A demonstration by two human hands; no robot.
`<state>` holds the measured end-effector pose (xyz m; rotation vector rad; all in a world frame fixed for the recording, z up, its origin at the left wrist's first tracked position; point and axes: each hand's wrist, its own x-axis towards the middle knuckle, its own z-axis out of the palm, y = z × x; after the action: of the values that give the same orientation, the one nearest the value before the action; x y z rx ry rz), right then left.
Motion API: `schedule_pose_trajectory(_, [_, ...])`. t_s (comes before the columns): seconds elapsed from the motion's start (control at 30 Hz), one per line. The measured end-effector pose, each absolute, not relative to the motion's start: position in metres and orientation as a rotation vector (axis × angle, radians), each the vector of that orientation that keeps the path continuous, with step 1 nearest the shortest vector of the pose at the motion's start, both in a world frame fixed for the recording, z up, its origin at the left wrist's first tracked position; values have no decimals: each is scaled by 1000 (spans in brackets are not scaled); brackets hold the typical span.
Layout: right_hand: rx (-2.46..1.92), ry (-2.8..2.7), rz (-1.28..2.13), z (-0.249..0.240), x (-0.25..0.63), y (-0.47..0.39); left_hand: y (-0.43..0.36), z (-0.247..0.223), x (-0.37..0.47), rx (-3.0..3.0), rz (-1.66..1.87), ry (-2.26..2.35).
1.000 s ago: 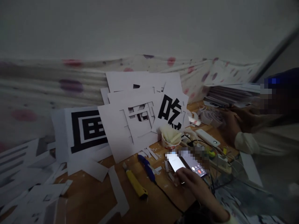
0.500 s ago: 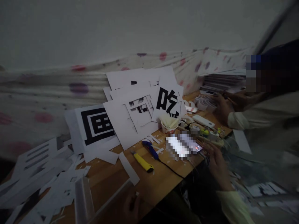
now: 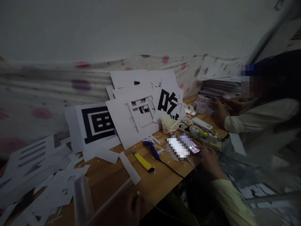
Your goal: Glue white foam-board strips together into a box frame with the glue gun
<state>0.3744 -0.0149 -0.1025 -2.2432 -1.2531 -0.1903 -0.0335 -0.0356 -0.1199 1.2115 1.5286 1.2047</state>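
At the bottom, dim and partly dark, my left hand [image 3: 133,205] pinches a small white piece [image 3: 137,193] above the table's front edge. My right hand [image 3: 210,161], below a pale yellow sleeve, has its fingers closed at the right edge of a lit phone [image 3: 194,148], which lies on the wooden table beside a blurred bright screen [image 3: 177,147]. To the left lie a blue tool [image 3: 151,149] with a black cable and a yellow cutter [image 3: 143,161]. Behind them stands a paper cup [image 3: 169,127] filled with pale strips.
White sheets with black characters [image 3: 100,124] and cut-outs [image 3: 131,125] lean at the back. Paper scraps [image 3: 56,191] cover the left. A power strip [image 3: 207,139] with cables and a white device [image 3: 201,123] sit at the right. Another person's hand [image 3: 219,110] works beyond them.
The view has shifted slightly. My right hand has come a little left and sits closer against the phone's edge. My left hand still pinches the white piece.
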Motion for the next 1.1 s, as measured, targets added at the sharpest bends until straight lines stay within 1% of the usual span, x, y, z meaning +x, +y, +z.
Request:
schedule_pose_trajectory(0.33, [-2253,-1305,-213,-111,377,-13,-34,-123,-37,1341,1192,1549])
schedule_pose_trajectory(0.6, [-2198,-1267,-224,-95,375,-15,-37,-114,-33,1337,1194,1562])
schedule_pose_trajectory(0.8, [-2115,-1227,-216,-91,375,-18,-36,-118,-34,1322,1251,1584])
schedule_pose_trajectory(1.1, [-2091,-1268,-208,-104,381,-19,-43,-128,-43,1479,1181,1588])
